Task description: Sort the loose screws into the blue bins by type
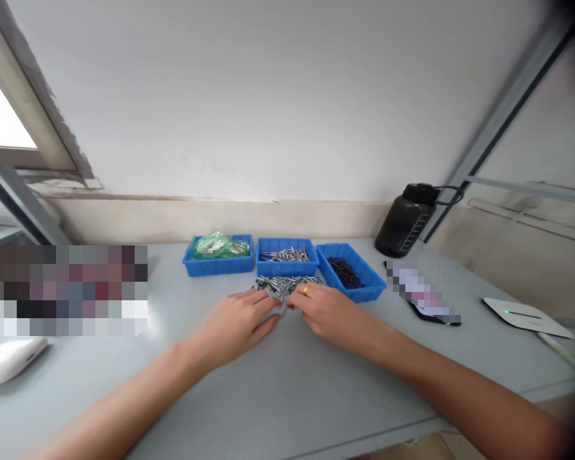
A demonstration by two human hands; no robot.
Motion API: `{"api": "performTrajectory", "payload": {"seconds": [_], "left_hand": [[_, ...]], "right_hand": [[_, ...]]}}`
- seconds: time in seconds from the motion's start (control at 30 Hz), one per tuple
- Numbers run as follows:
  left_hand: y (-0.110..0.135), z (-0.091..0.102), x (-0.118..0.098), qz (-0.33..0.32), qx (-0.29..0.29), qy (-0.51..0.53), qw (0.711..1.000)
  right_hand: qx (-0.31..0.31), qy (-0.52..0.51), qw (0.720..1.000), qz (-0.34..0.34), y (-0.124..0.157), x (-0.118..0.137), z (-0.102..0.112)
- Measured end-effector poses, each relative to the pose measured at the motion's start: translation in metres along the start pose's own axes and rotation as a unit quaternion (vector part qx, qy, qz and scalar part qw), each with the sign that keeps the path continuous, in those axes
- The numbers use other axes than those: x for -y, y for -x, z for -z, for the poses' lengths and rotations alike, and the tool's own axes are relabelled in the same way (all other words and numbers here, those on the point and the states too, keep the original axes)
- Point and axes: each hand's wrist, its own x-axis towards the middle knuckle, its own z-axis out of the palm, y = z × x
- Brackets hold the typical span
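As both bare hands meet over a grey table [268, 396], a loose pile of slim metal pieces [287, 282] lies at and just beyond their fingertips. The left hand [244, 319] is palm down and half open, its fingers gently bent and its thumb set apart from them; whether it grips a piece cannot be told. The right hand [329, 312], with a gold-coloured ring [305, 290] on one finger, is more tightly curled, its fingertips in the pile's near edge; its grasp is hidden too.

Past the left hand sits a blue bin [220, 267] with a green plastic bag [213, 244] in it. Directly beyond the pile, between the two hands, a second blue bin [286, 266] contains silver pieces [292, 255]. Just beyond the right hand, a third blue bin [364, 294], set at an angle, contains dark pieces [344, 271].

Farther to the right hand's right are a dark bottle [402, 223], a partly pixelated phone [419, 291] and a flat white device [527, 317] with a green light. Well left of the left hand lies a rounded white object [12, 361], near a pixelated patch.
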Motion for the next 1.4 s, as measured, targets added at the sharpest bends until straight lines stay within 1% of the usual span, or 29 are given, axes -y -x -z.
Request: {"api": "performTrajectory", "payload": {"seconds": [0.1, 0.23, 0.33, 0.43, 0.53, 0.63, 0.8, 0.9, 1.0, 1.1, 1.2, 1.3, 1.4], "left_hand": [[0.000, 0.000, -0.002, -0.008, 0.010, 0.022, 1.000], [0.000, -0.002, -0.001, -0.028, 0.020, 0.038, 0.999], [0.000, -0.003, 0.000, -0.013, 0.006, 0.031, 0.999], [0.000, -0.001, 0.002, 0.017, -0.027, 0.036, 0.999], [0.000, 0.000, 0.003, 0.032, -0.048, 0.041, 0.998], [0.000, -0.001, 0.003, 0.035, -0.054, 0.027, 0.998], [-0.001, -0.001, 0.001, 0.023, -0.055, -0.009, 0.998], [-0.001, 0.000, -0.001, 0.015, -0.059, -0.010, 0.998], [-0.001, 0.000, -0.001, 0.019, -0.061, -0.002, 0.998], [-0.001, -0.001, -0.002, 0.025, -0.069, 0.015, 0.997], [0.000, -0.001, -0.002, 0.032, -0.082, 0.046, 0.995], [0.000, -0.001, -0.005, 0.054, -0.104, 0.106, 0.987], [-0.006, -0.002, -0.010, 0.087, -0.130, 0.183, 0.971]], "right_hand": [[-0.013, -0.034, 0.998, 0.058, 0.000, 0.006, 0.002], [-0.046, -0.060, 0.993, 0.086, 0.001, 0.008, -0.002], [-0.060, -0.057, 0.994, 0.067, 0.000, 0.007, -0.004], [-0.070, -0.028, 0.997, 0.021, -0.002, 0.005, -0.004], [-0.064, 0.004, 0.998, -0.007, -0.005, 0.002, -0.004], [-0.051, 0.016, 0.999, -0.012, -0.006, 0.002, -0.005], [-0.040, -0.005, 0.999, -0.010, -0.003, 0.002, -0.008], [-0.034, -0.016, 0.999, -0.012, -0.002, 0.000, -0.011], [-0.044, -0.023, 0.999, -0.011, -0.002, -0.003, -0.013], [-0.057, -0.021, 0.998, -0.010, -0.002, -0.005, -0.014], [-0.059, -0.026, 0.998, -0.026, -0.001, -0.006, -0.015], [-0.057, -0.038, 0.997, -0.035, -0.002, -0.006, -0.015], [-0.065, -0.062, 0.996, -0.031, -0.003, -0.008, -0.016]]}}
